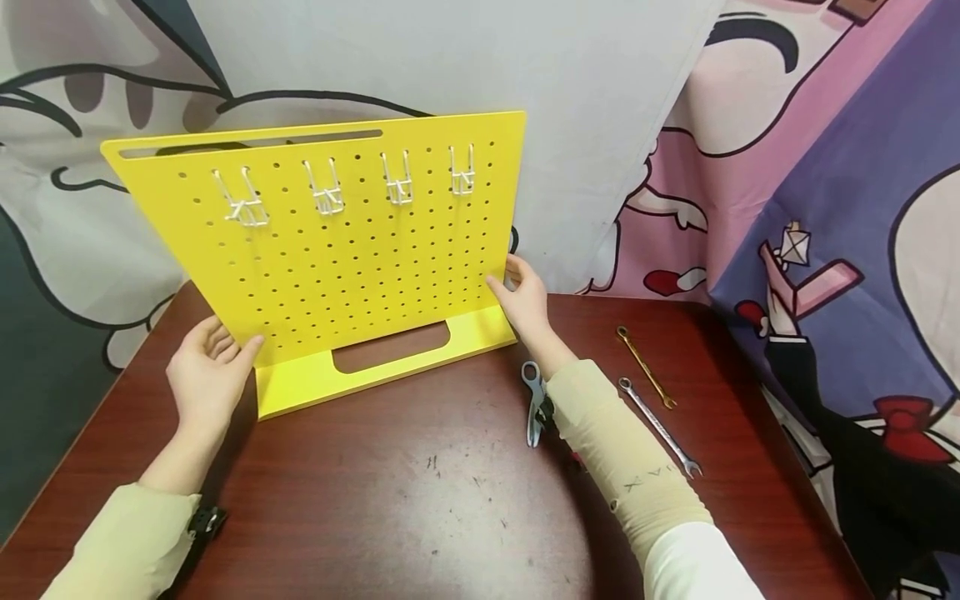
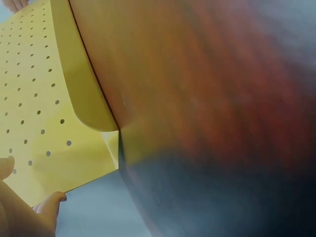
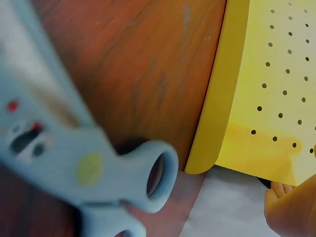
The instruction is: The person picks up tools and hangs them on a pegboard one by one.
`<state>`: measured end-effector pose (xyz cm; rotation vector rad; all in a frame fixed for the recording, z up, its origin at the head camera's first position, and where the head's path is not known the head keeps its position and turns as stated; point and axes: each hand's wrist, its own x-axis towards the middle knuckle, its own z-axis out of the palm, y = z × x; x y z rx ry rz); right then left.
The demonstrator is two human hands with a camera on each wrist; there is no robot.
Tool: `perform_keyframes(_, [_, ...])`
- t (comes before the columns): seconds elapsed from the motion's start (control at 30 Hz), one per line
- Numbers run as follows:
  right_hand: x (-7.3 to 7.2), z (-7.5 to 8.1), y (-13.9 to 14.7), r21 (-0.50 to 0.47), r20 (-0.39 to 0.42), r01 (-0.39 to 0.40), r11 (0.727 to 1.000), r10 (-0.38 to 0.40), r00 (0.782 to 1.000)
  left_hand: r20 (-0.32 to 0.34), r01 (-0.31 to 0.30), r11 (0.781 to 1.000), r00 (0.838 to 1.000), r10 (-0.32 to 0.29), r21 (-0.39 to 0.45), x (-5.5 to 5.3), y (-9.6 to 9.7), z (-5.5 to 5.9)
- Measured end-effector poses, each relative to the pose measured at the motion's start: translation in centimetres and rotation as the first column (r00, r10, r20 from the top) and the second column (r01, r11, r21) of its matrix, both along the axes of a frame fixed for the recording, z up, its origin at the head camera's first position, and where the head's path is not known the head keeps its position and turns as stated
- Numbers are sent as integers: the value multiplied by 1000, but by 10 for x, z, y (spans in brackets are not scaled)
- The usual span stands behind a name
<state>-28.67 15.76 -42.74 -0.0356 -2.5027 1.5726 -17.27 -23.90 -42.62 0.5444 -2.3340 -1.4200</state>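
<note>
The person's left grip (image 1: 208,379) is pinching the left side edge of a yellow pegboard (image 1: 352,275), low down near the base, with its thumb lying on the front face and its fingers curling behind, so only the thin panel is filling the narrow gap. The right grip (image 1: 525,302) is holding the opposite side edge in the same way, thumb in front and fingers behind, also low and narrow. The pegboard is standing upright between both hands, and its yellow base (image 1: 300,390) is resting on the bench (image 1: 442,525). Four white wire hooks (image 1: 327,201) are hanging in a row across the upper part of the pegboard.

Light blue scissors (image 1: 534,390) are lying near the pegboard's front right corner, partly hiding under the right wrist. Well to the right of the pegboard, a gold wrench (image 1: 646,367) and a silver wrench (image 1: 659,427) are lying side by side, apart from each other. The reddish-brown bench is showing dark scuffs and a pale glare in front of the pegboard. Behind the pegboard a pale printed cloth (image 1: 450,50) is hanging, and to its right a pink and purple cartoon cloth (image 1: 825,200) is covering the side
</note>
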Motion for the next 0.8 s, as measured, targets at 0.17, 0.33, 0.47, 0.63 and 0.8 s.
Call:
perform_keyframes(0.17, [1, -2, 12, 0, -16, 9, 1000, -9, 1000, -23, 29, 999, 999, -29, 29, -10, 8, -2])
perform_keyframes(0.33, [7, 0, 27, -24, -36, 23, 999, -24, 999, -42, 80, 996, 996, -79, 29, -23, 18, -2])
perform_keyframes(0.47, [12, 1, 41, -35, -43, 52, 998, -54, 998, -73, 121, 992, 990, -119, 31, -32, 29, -2])
perform_keyframes(0.63, [19, -1, 57, -62, -45, 88, 994, -90, 995, -109, 184, 981, 978, -177, 57, -43, 42, -4])
perform_keyframes(0.8, [25, 1, 72, -97, -48, 108, 989, -113, 992, -132, 235, 971, 965, -227, 52, -53, 54, -7])
